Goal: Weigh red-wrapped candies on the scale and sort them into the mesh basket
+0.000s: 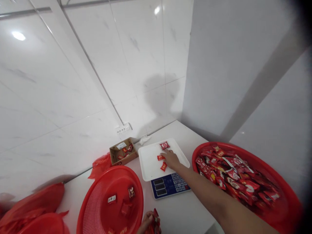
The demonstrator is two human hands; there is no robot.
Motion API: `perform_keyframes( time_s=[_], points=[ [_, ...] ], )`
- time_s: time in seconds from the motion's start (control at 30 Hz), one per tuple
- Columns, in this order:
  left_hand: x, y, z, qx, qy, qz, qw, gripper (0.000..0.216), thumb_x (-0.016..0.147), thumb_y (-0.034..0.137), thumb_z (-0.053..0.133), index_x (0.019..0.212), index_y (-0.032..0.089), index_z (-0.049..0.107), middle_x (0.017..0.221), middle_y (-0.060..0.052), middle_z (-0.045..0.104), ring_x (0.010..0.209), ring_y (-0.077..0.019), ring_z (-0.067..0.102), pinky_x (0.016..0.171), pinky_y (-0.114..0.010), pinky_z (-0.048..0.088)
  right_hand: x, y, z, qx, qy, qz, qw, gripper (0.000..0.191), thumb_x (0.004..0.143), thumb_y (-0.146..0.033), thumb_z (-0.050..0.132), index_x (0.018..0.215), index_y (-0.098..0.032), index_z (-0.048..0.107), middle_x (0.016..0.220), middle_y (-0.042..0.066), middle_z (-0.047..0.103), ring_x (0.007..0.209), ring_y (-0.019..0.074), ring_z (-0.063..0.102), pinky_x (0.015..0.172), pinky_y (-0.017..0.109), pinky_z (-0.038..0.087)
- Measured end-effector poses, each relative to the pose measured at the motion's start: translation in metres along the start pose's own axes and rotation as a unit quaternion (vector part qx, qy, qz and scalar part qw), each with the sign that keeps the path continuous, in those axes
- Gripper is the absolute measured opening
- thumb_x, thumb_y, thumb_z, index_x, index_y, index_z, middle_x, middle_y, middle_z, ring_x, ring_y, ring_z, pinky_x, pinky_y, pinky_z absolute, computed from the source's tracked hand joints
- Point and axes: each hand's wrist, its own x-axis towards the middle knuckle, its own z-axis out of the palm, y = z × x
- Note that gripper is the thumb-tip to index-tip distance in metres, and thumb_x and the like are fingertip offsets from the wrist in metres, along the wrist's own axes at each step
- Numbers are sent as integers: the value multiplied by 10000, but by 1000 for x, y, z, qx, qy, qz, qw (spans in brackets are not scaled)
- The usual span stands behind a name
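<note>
My right hand [171,159] reaches out over the white scale tray [151,162], its fingers curled down beside two small red candy packets [161,158]; whether it grips one I cannot see. A larger red packet [164,145] lies at the tray's far side. My left hand [147,221], at the bottom edge, is closed on a bunch of red packets [154,224]. The tray sits on a digital scale with a blue panel [169,185].
A red basin [287,191] heaped with red packets stands on the right. A red mesh basket [97,201] with a few packets is at the front left. A small cardboard box [122,151] holds packets behind it. Red plastic bags [36,208] lie far left. White tiled walls enclose the table corner.
</note>
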Motion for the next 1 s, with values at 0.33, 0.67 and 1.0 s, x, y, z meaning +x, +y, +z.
perform_keyframes(
  time_s=[0.33, 0.67, 1.0],
  points=[
    [15, -2, 4, 5, 30, -34, 999, 244, 540, 291, 781, 656, 224, 577, 648, 33, 664, 664, -120, 644, 599, -201, 467, -17, 6, -14, 51, 79, 21, 995, 215, 744, -121, 487, 924, -147, 603, 968, 87, 604, 933, 190, 511, 832, 277, 361],
    [5, -8, 46, 29, 3, -99, 995, 183, 684, 314, 669, 777, 244, 528, 761, 20, 646, 591, -143, 639, 432, -180, 394, -163, 113, -101, 62, 282, 146, 946, 343, 758, -251, 428, 1065, -177, 562, 1105, 114, 570, 1076, 252, 467, 969, 427, 310],
    [-19, -25, 119, 70, -112, -77, 988, 144, 731, 244, 594, 698, 202, 461, 718, 7, 584, 581, -128, 600, 404, -167, 359, -219, 25, -66, 388, -113, 146, 903, 392, 762, -392, 454, 1065, -179, 582, 946, 86, 637, 810, 202, 594, 662, 330, 470]
  ],
)
